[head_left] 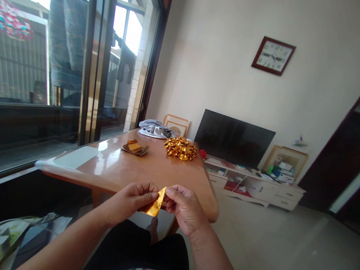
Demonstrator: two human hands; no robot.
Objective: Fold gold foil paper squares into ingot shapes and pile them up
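Between my two hands is a piece of shiny gold foil paper (155, 207), partly folded or rolled, just in front of the table's near edge. My left hand (133, 199) pinches its left side between thumb and fingers. The upper right corner is gripped by my right hand (186, 207), fingers curled in. On the table beyond lies a stack of flat gold and brown paper sheets (135, 147). To the right of that stack sits a heap of folded gold foil pieces (180, 148).
The glossy wooden table (112, 165) stretches away ahead of me. Folded cloth (154, 129) lies at its far end. A window stands along the left. Beyond the table are a television (233, 139) and a white cabinet (264, 189). Bags (1, 239) sit at lower left.
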